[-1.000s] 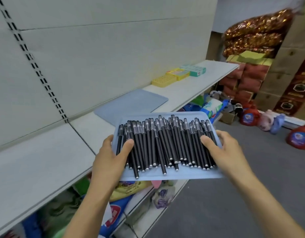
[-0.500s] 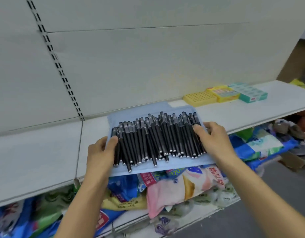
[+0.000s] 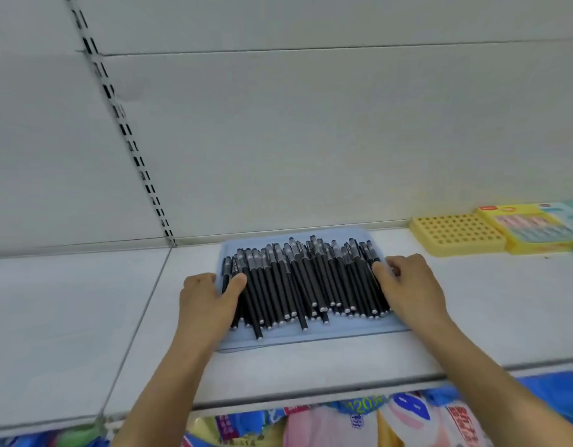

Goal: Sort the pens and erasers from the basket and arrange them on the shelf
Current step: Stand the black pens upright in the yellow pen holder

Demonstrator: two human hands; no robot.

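Tray lay on shelf; left hand and right hand gripped its ends, thumbs pressing pens; pens judged light, loose, prone to roll; tray best held level by both ends.

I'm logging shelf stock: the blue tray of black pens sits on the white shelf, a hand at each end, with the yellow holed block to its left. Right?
One slip: the yellow holed block lies to the right of the blue tray, not the left, as the head view shows. The rest holds: the black pens lie in the tray on the white shelf, left hand and right hand at its ends.
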